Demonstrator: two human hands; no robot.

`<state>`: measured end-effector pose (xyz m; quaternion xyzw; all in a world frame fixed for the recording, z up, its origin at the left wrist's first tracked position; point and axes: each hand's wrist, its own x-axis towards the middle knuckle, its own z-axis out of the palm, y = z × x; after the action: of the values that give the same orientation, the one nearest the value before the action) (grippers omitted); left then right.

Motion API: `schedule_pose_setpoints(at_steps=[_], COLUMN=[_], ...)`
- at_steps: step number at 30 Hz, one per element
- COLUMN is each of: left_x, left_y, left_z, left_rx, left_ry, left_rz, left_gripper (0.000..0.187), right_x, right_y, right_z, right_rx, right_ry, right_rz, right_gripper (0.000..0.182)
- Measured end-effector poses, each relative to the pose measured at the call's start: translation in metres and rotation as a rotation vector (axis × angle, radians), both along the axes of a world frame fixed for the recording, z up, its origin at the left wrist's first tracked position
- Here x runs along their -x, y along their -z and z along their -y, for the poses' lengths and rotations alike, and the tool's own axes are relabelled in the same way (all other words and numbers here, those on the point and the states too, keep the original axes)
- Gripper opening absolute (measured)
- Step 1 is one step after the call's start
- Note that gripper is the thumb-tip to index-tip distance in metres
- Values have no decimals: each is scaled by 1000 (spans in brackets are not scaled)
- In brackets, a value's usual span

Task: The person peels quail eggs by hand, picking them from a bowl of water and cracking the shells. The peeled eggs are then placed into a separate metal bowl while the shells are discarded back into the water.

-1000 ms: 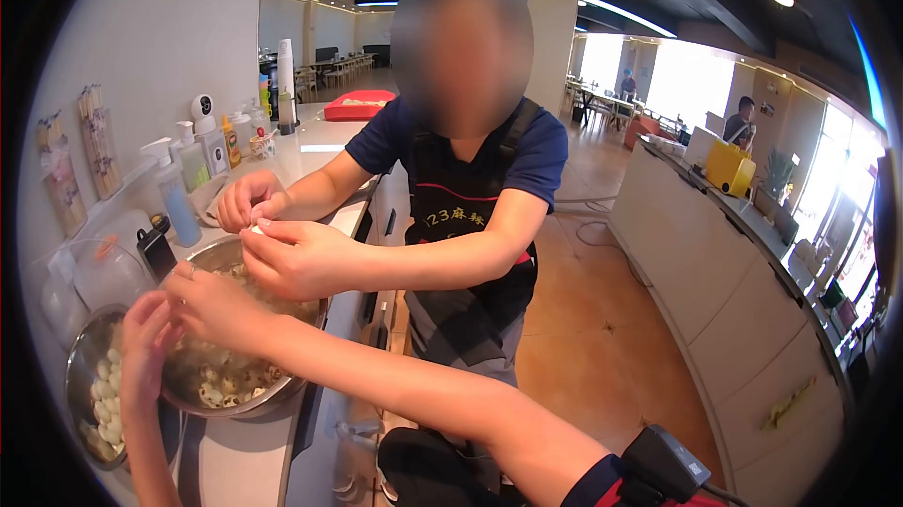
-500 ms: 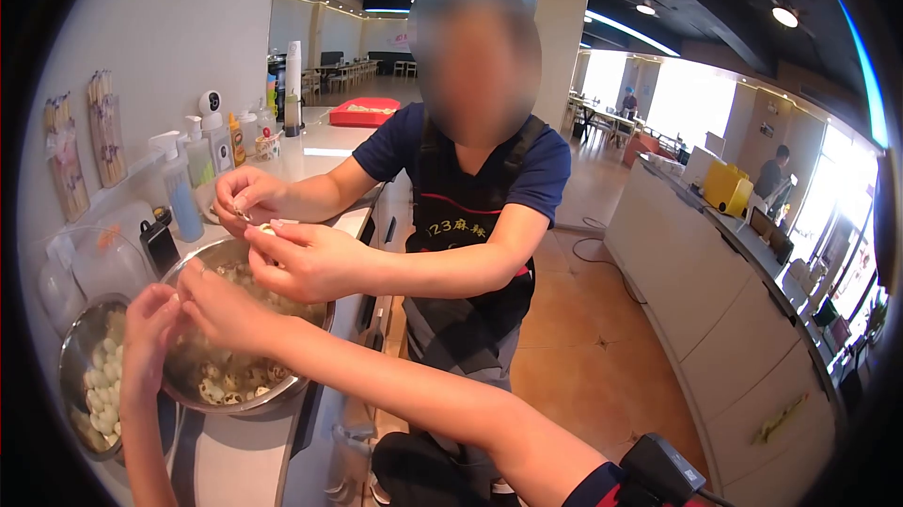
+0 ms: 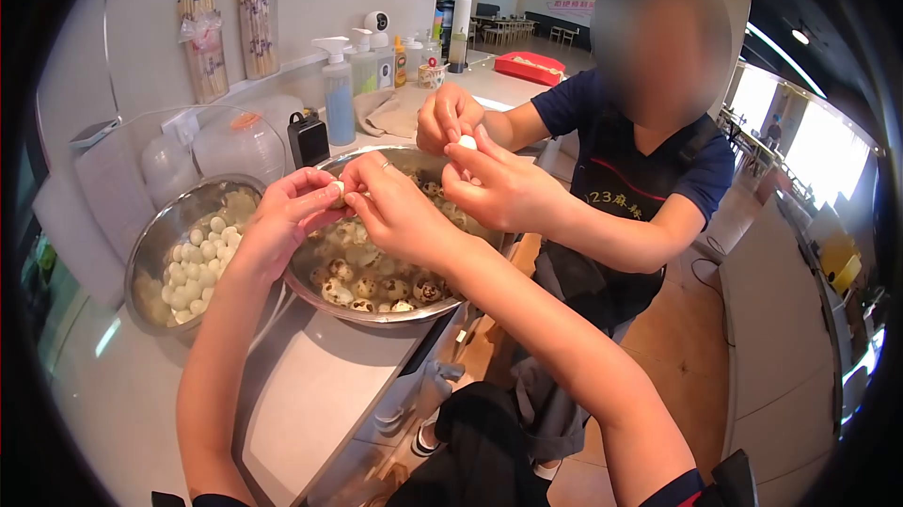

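My left hand [image 3: 293, 211] and my right hand [image 3: 400, 211] meet over a steel bowl, their fingertips pinched round a small pale egg [image 3: 338, 188] that is mostly covered. Below them, the large steel bowl [image 3: 395, 319] holds speckled quail eggs [image 3: 362, 286] and bits of shell in liquid. Left of it stands another steel bowl [image 3: 139, 291] with many peeled white eggs [image 3: 193, 272]. Across the large bowl, a co-worker's two hands [image 3: 503, 182] hold a peeled white egg [image 3: 467, 142].
Pump bottles [image 3: 339, 98], a black box-shaped device [image 3: 308, 138] and a cloth [image 3: 390, 117] line the wall side of the counter [image 3: 320, 385]. A red tray [image 3: 530, 67] lies at the back. The co-worker [image 3: 640, 131] stands close on the right.
The view has turned left, so both bowls appear further right. My hands are now together over the large bowl. More white shows on the egg in the co-worker's fingers.
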<state>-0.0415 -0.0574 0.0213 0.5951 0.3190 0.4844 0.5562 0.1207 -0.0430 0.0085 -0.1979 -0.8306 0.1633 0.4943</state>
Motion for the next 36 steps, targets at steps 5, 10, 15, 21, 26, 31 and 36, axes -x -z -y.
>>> schedule_pose_setpoints(at_steps=[5,10,15,21,26,31,36], left_x=[0,2,2,3,3,5,-3], left_y=[2,2,2,4,3,9,4], left_z=[0,-1,-1,-5,-4,-5,1], left_rx=[16,14,31,72,83,15,11], left_ry=[6,21,9,-40,-24,10,-59], left_rz=[38,44,17,107,116,59,-21], left_gripper=[16,16,15,15,15,21,19], right_x=[-1,1,-1,0,0,0,-2], right_y=[2,3,2,6,8,7,0], right_z=[-2,-4,-2,-4,-4,-6,6], right_rx=[-47,-107,-71,-99,-106,-40,-161], right_ry=[21,-11,24,16,44,74,110], right_rz=[38,23,91,121,120,13,-18], right_gripper=[11,11,8,8,9,16,16])
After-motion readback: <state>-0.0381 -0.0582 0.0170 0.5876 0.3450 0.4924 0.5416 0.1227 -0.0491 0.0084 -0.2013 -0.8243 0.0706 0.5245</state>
